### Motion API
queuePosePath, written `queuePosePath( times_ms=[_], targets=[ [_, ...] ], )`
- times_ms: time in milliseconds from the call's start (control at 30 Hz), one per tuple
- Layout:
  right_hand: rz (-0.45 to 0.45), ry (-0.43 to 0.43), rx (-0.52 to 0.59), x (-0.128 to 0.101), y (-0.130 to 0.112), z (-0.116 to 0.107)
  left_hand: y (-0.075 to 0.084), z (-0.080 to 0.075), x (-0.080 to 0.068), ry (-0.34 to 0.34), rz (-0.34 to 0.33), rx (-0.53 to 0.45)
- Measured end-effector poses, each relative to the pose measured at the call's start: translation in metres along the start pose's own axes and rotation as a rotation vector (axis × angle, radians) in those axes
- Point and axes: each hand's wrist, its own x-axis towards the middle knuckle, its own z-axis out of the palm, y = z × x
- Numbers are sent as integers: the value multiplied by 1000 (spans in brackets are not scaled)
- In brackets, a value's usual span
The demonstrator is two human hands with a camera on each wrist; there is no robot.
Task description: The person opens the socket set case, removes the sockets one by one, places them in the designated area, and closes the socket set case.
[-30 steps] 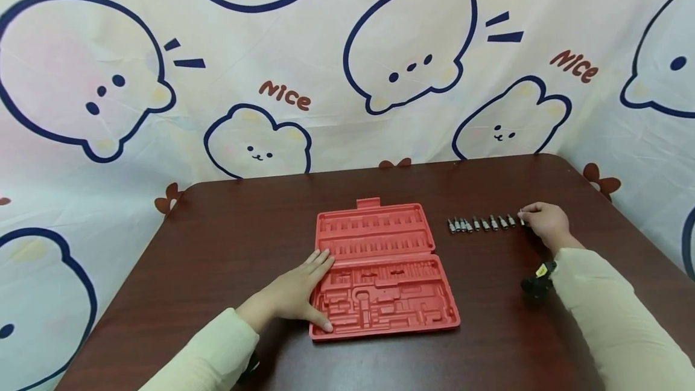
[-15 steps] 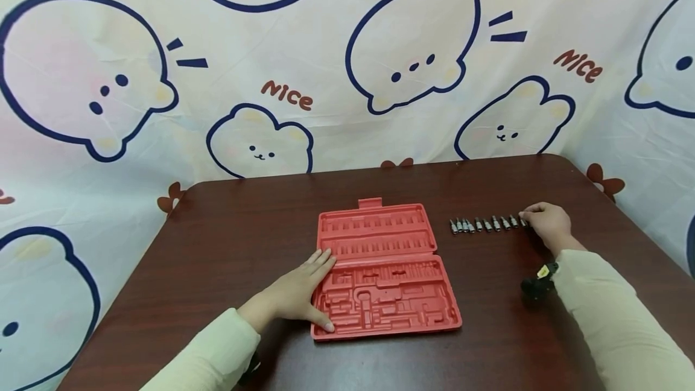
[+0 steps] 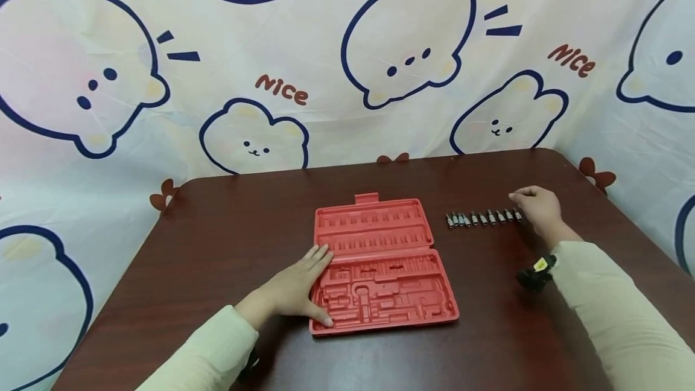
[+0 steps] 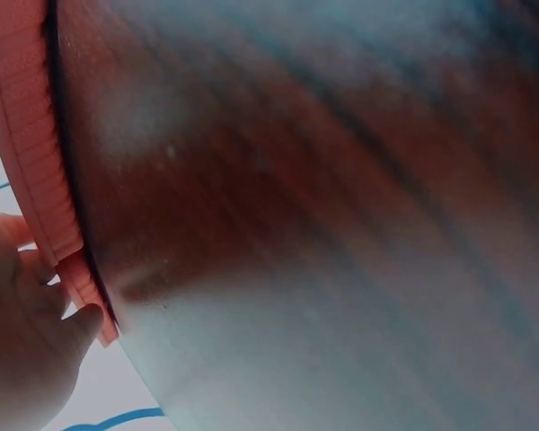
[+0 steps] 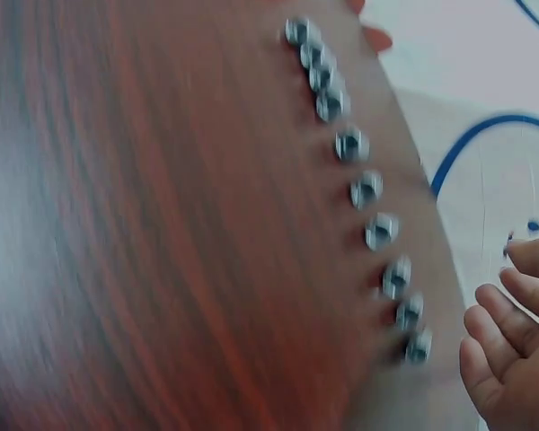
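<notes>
Behind the brown table (image 3: 228, 228) hangs a cloth with cartoon bears on it. I see the left hand (image 3: 295, 291) lying flat on the near left side of the red case (image 3: 380, 264), fingers straight, thumb at the case's front edge. It grips nothing, it only presses the case down.

My right hand (image 3: 534, 207) is far off to the right of the case, just past the end of a row of small metal bits (image 3: 482, 218). Its fingers are loosely curled and I think they hold nothing, but the wrist view is blurry, so I am not fully sure. The last bit (image 5: 419, 346) sits just beside the fingertips (image 5: 485, 355), not touching.

These bits look small, hard and light. I judge they would roll or slip easily, so a pinch from both sides at the middle seems best. The case looks like thin, light plastic and could slide if not held down.
</notes>
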Motion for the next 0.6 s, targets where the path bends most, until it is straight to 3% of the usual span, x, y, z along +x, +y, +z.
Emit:
queuePosePath(
  times_ms=[133,400,600],
  targets=[
    [-14,-31,57,-1,-21,13,0,-1,0,-1,3,0],
    [-61,-223,157,-20,-85,46,1,-1,-1,4,10,-4],
    [-66,-382,114,-13,-107,79,2,-2,0,7,5,6]
  ],
)
